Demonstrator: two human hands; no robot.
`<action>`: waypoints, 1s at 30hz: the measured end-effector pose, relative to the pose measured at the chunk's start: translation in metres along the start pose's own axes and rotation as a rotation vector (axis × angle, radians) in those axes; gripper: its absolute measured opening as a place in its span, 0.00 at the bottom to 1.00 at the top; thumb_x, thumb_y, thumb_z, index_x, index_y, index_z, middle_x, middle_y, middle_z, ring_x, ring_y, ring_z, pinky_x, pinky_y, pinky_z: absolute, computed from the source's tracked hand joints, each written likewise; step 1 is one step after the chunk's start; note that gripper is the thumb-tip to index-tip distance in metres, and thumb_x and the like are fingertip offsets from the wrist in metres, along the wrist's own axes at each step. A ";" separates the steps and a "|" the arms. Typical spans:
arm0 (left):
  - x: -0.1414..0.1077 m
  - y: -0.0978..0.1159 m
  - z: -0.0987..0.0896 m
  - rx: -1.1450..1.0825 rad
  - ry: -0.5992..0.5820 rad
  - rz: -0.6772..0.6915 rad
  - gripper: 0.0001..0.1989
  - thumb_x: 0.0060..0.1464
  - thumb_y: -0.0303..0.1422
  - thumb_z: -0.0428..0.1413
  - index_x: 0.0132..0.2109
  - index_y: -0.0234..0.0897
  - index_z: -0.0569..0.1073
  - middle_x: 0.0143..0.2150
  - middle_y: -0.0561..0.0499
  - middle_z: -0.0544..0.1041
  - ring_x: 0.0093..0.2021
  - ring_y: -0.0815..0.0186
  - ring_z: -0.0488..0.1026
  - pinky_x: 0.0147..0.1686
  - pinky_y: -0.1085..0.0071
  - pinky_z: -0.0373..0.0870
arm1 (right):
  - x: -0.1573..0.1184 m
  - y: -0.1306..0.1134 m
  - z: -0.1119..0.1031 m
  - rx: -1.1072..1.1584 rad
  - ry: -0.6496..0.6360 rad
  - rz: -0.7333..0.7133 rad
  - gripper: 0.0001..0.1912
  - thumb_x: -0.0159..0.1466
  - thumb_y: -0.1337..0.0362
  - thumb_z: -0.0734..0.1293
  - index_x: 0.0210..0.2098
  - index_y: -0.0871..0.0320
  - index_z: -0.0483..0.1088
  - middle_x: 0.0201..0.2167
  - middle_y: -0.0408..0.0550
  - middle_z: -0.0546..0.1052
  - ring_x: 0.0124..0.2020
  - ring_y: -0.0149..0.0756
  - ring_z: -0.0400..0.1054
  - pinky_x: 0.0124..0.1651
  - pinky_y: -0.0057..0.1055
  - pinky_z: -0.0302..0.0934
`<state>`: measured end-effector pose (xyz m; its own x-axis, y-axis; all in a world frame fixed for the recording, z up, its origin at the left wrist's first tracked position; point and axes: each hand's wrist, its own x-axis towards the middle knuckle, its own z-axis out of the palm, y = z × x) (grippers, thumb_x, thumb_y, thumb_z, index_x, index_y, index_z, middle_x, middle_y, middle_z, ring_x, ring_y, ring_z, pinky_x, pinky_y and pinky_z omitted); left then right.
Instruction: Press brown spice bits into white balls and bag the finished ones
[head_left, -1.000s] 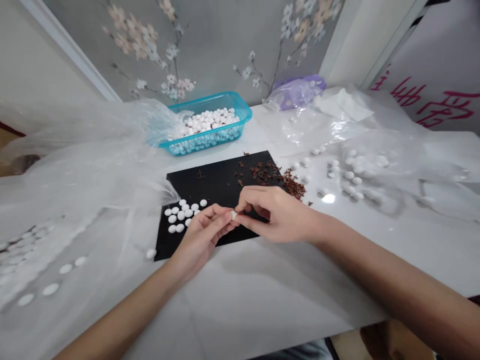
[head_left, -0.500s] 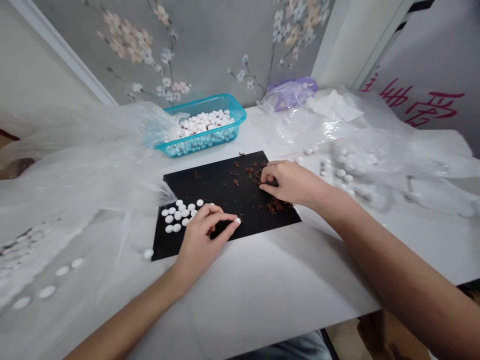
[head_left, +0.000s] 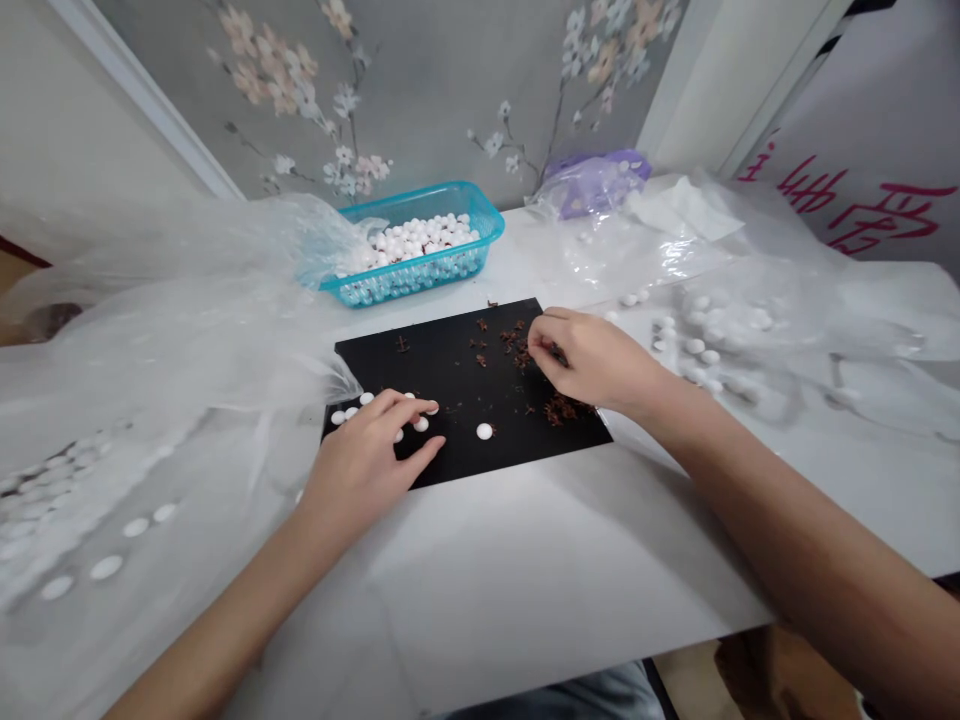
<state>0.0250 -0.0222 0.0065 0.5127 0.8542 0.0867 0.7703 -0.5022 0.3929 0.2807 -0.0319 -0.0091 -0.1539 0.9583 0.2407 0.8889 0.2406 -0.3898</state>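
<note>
A black board (head_left: 397, 365) lies on the white table. Over its left part is my left hand (head_left: 375, 440), thumb and index finger apart. Its index fingertip touches one of the small white domed pieces (head_left: 421, 425), and the hand hides part of their cluster. A lone white piece (head_left: 484, 431) lies further right on the board, with a tiny brown bit beside it. My right hand (head_left: 581, 355) is closed in a pinch at the board's right side, over small reddish-brown pieces (head_left: 559, 408). What sits between its fingertips is hidden.
A blue plastic basket (head_left: 420, 280) full of white pieces stands behind the board. Clear plastic bags (head_left: 187, 310) spread over the left, with white pieces in or under them. More plastic sheeting (head_left: 810, 310), loose white pieces and a purple item (head_left: 600, 180) lie to the right.
My left hand has let go of a white piece, which now rests on the board, and moved left to the cluster. My right hand stays at the brown pieces. The view has shifted slightly.
</note>
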 end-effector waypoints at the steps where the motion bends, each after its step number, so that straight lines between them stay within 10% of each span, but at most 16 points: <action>1: 0.001 -0.001 -0.002 0.010 -0.013 -0.008 0.10 0.50 0.36 0.56 0.41 0.44 0.77 0.34 0.53 0.74 0.27 0.67 0.66 0.26 0.73 0.57 | 0.000 -0.001 0.000 0.002 0.008 0.001 0.06 0.59 0.72 0.58 0.29 0.59 0.65 0.30 0.49 0.69 0.29 0.34 0.64 0.34 0.30 0.55; 10: 0.002 -0.008 -0.005 -0.071 0.045 -0.038 0.06 0.48 0.33 0.58 0.36 0.43 0.77 0.35 0.52 0.76 0.26 0.67 0.65 0.25 0.73 0.54 | -0.001 -0.012 0.008 0.326 0.101 0.056 0.04 0.59 0.68 0.61 0.27 0.59 0.65 0.26 0.45 0.69 0.23 0.28 0.60 0.28 0.27 0.55; 20: -0.007 0.018 0.010 -0.790 0.008 -0.207 0.05 0.46 0.34 0.62 0.33 0.40 0.78 0.34 0.51 0.77 0.34 0.66 0.71 0.32 0.75 0.66 | -0.002 -0.039 0.010 1.004 -0.229 0.382 0.08 0.60 0.60 0.61 0.29 0.58 0.65 0.18 0.36 0.62 0.13 0.21 0.49 0.15 0.23 0.44; 30: -0.006 0.014 0.024 -1.050 -0.007 -0.394 0.08 0.48 0.37 0.62 0.36 0.39 0.75 0.34 0.52 0.78 0.35 0.69 0.74 0.35 0.76 0.69 | -0.007 -0.041 0.024 0.641 -0.113 0.178 0.04 0.56 0.70 0.64 0.26 0.61 0.69 0.17 0.39 0.68 0.17 0.22 0.57 0.22 0.23 0.52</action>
<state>0.0420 -0.0381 -0.0105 0.3086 0.9259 -0.2178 0.1794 0.1683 0.9693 0.2349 -0.0447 -0.0161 -0.1039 0.9936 0.0437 0.4783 0.0885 -0.8737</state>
